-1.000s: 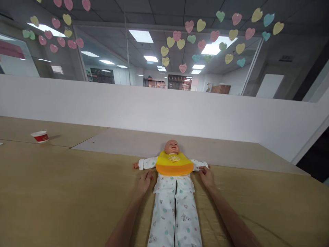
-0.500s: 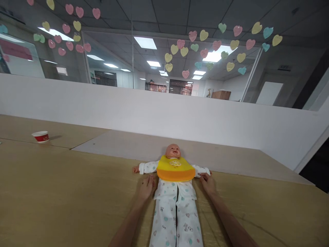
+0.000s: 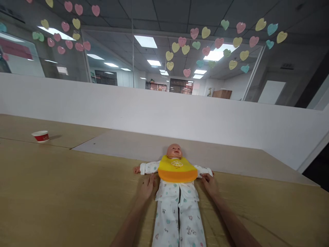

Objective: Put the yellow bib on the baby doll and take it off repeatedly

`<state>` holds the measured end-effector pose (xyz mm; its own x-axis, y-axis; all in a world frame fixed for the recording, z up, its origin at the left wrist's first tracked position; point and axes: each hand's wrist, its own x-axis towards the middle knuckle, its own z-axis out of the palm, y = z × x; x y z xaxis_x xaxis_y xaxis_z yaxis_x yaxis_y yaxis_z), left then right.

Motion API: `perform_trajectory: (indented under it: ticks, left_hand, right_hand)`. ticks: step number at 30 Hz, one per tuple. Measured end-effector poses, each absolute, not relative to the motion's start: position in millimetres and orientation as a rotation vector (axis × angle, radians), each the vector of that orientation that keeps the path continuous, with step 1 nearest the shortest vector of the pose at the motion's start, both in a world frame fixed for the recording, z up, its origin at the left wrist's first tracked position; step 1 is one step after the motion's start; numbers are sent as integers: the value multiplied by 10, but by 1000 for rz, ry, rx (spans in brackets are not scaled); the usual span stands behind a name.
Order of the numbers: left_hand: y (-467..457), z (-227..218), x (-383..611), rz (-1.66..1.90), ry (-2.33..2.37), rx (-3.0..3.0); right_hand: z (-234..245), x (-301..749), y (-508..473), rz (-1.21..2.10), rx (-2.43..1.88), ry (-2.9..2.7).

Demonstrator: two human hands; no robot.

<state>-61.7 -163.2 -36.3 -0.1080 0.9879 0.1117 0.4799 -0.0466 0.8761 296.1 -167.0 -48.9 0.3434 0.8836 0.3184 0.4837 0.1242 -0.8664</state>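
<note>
A baby doll lies on its back on the table, arms spread wide, head toward the wall. It wears white printed pyjamas and a yellow bib with an orange lower pocket and a citrus-slice print. My left hand rests beside the doll's body, just below the sleeve on the left, fingers loosely stretched out and holding nothing. On the other side, my right hand has its fingertips against the lower edge of the doll's sleeve near the cuff, with no firm grip visible.
A red and white paper cup stands far left on the tabletop. Behind the table runs a white wall with windows above it, dotted with heart-shaped sticky notes. A grey panel lies along the table's back.
The doll and my right hand appear slightly further right in view, as do the notes on the right, while the cup stays put. Both hands keep nearly the same pose.
</note>
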Motion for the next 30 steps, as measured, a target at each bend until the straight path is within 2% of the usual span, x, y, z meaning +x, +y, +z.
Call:
perform_trajectory:
  ticks: [19, 30]
  left_hand:
    - [-1724, -181, -579, 1033, 1625, 1558]
    - [-1698, -230, -592, 981, 1652, 1670]
  right_hand:
    - [-472, 2942, -1658, 488, -1557, -1281]
    - [-464, 2946, -1673, 463, -1548, -1303]
